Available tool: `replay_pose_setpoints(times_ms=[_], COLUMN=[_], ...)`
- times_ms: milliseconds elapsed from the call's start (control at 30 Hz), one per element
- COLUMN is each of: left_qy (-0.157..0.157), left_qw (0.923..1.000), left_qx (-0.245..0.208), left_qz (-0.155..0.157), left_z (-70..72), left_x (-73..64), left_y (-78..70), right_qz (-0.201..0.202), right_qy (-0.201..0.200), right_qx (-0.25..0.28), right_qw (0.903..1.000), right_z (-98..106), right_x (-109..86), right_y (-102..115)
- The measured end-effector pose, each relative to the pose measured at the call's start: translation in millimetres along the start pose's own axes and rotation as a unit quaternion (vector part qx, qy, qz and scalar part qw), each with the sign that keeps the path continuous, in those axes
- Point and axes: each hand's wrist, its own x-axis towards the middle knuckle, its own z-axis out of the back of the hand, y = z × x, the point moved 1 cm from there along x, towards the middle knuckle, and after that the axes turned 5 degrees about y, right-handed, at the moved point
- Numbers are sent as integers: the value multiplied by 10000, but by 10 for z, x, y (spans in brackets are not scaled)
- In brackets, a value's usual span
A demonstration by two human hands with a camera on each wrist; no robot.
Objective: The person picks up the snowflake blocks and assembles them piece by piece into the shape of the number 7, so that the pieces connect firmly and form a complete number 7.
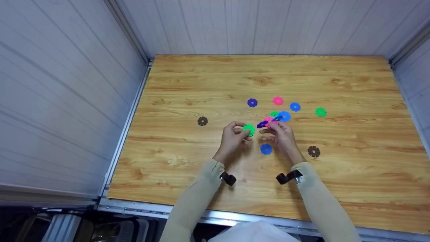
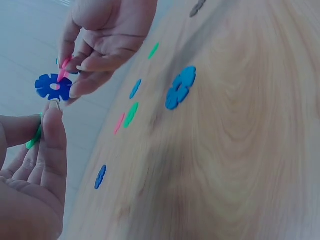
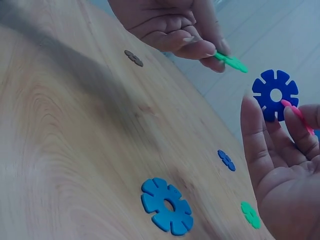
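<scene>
Could drop green disc (image 1: 249, 127) if pinched too near edge; could pop purple disc (image 3: 265, 95) off pink disc (image 3: 296, 114) if pressed crooked (maybe only loosely slotted). Pinching green disc w/ L grip (image 1: 233, 136), nearly closed to disc thickness, above worktop (image 1: 188, 84). Pinching pink disc w/ R grip (image 1: 283, 134), also nearly closed, w/ purple disc attached & jutting twd green disc.

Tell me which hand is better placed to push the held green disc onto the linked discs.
Probably the left hand: it pinches the green disc, part of its rim free and pointing toward the linked discs. The right hand is occupied holding those.
</scene>
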Motion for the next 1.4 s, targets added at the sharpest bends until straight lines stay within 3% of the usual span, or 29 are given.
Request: replay_pose_setpoints(times_ms=[433, 800, 1033, 1267, 1400], left_qy=[-4, -455, -616, -818, -763], left_qw=[9992, 9944, 9933, 9916, 9911], left_qx=[-360, -943, -959, -936, -1038], left_qz=[-161, 105, -190, -366, -324], left_z=[-61, -104, -144, -189, -206], left_x=[15, 7, -6, -13, -15], left_y=[-9, 13, 42, 103, 117], right_qz=[-90, 354, 639, 441, 367], right_qy=[513, 507, 680, 534, 537], right_qx=[-56, -173, -519, -642, -794], right_qw=[9986, 9979, 9943, 9955, 9947], right_z=[-15, -34, -56, -55, -43], right_x=[12, -14, -33, -38, -55], right_y=[-28, -67, -101, -126, -108])
